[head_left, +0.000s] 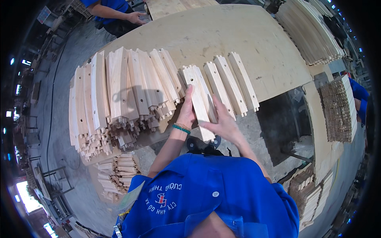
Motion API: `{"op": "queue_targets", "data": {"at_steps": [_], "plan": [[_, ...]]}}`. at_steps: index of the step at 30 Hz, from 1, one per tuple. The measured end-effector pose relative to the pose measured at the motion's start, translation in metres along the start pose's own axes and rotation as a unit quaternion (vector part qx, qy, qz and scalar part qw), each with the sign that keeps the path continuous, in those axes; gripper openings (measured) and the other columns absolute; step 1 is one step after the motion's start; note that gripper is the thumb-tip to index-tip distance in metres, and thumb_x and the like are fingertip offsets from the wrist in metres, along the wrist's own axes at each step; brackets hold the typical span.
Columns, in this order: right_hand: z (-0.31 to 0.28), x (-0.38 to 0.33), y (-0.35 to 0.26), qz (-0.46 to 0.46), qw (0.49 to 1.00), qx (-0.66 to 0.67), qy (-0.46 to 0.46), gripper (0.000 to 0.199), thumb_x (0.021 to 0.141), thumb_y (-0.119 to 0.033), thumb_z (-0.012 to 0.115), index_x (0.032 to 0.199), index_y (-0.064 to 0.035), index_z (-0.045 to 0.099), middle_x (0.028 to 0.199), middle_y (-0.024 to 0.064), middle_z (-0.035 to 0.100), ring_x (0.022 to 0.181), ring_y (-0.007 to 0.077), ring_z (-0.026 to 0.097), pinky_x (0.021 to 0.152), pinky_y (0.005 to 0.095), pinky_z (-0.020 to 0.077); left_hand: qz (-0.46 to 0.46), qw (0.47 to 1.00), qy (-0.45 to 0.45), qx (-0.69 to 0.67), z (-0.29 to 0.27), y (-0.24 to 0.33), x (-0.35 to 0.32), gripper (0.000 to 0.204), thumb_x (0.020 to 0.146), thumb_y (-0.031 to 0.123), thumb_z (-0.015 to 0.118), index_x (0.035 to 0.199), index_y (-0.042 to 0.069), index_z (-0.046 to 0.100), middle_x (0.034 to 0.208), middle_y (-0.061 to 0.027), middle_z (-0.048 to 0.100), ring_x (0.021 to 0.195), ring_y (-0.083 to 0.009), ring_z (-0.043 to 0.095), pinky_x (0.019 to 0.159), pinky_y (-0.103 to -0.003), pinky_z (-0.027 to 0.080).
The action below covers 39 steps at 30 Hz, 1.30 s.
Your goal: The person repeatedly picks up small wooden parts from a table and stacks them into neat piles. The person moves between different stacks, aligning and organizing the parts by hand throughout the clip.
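In front of my body I hold a pale wooden slat [200,107] with small tenons at its ends and a round hole near its far end. A second slat [205,88] lies close along its right side. My left hand [186,112] is closed on the left edge, its thumb along the wood. My right hand [225,123] grips from the right, thumb across the near part; its fingertips are partly hidden. Three similar slats [227,87] lie side by side just to the right. A large pile of slats [119,89] spreads over the table on the left.
The slats lie on a brown board-topped table [238,35]. At the far left stands a co-worker with a hand [137,18] over the table. Stacks of slats stand at the far right [309,31], right [339,109] and lower left [117,174]. Another person's blue sleeve [359,93] shows at right.
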State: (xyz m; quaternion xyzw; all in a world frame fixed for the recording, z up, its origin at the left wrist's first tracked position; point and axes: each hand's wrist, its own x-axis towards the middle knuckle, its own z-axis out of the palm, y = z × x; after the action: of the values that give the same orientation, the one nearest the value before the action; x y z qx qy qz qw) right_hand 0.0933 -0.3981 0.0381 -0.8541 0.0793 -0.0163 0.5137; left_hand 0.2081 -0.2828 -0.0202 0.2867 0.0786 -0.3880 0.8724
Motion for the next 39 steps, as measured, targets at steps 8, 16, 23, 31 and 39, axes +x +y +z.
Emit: {"op": "queue_targets", "data": {"at_steps": [8, 16, 23, 31, 39], "plan": [[-0.005, 0.003, 0.025, 0.055, 0.941, 0.323, -0.086, 0.082, 0.069, -0.010, 0.064, 0.141, -0.0031, 0.026, 0.134, 0.0165, 0.043, 0.128, 0.0261, 0.040, 0.103, 0.0365, 0.0365, 0.060, 0.989, 0.019, 0.131, -0.006, -0.001, -0.022, 0.046, 0.086, 0.018, 0.064, 0.124, 0.002, 0.045, 0.111, -0.0102, 0.057, 0.104, -0.0173, 0.058, 0.086, -0.033, 0.052], [-0.013, 0.003, 0.036, 0.093, 0.728, 0.663, -0.151, 0.080, 0.067, -0.012, 0.065, 0.138, -0.0003, 0.028, 0.118, 0.0260, 0.053, 0.101, 0.0342, 0.061, 0.089, 0.0405, 0.0521, 0.012, 0.996, -0.047, 0.078, -0.011, 0.015, -0.038, 0.054, 0.081, 0.009, 0.066, 0.129, 0.005, 0.042, 0.114, -0.0081, 0.052, 0.099, -0.0190, 0.057, 0.081, -0.033, 0.053], [-0.010, 0.006, 0.044, 0.131, 0.786, 0.590, -0.129, 0.080, 0.069, -0.006, 0.070, 0.138, -0.0011, 0.030, 0.123, 0.0194, 0.052, 0.106, 0.0285, 0.059, 0.092, 0.0407, 0.0493, 0.009, 0.992, -0.068, 0.104, -0.006, 0.016, -0.041, 0.055, 0.081, 0.008, 0.065, 0.131, 0.005, 0.041, 0.117, -0.0090, 0.052, 0.098, -0.0169, 0.057, 0.078, -0.031, 0.053], [-0.005, 0.010, 0.044, 0.143, 0.806, 0.571, -0.061, 0.078, 0.069, -0.004, 0.071, 0.137, -0.0018, 0.034, 0.125, 0.0131, 0.052, 0.117, 0.0220, 0.050, 0.099, 0.0348, 0.0427, 0.001, 0.982, -0.142, 0.123, 0.003, 0.026, -0.049, 0.080, 0.078, 0.014, 0.061, 0.145, 0.005, 0.019, 0.135, -0.0174, 0.041, 0.123, -0.0244, 0.044, 0.095, -0.036, 0.045], [-0.003, 0.010, 0.049, 0.134, 0.815, 0.561, -0.054, 0.078, 0.069, -0.007, 0.070, 0.136, -0.0004, 0.032, 0.124, 0.0156, 0.052, 0.111, 0.0240, 0.056, 0.092, 0.0363, 0.0495, -0.022, 0.979, -0.167, 0.115, 0.001, 0.032, -0.049, 0.082, 0.077, 0.021, 0.061, 0.146, 0.006, 0.018, 0.138, -0.0169, 0.038, 0.125, -0.0256, 0.043, 0.097, -0.037, 0.043]]}}
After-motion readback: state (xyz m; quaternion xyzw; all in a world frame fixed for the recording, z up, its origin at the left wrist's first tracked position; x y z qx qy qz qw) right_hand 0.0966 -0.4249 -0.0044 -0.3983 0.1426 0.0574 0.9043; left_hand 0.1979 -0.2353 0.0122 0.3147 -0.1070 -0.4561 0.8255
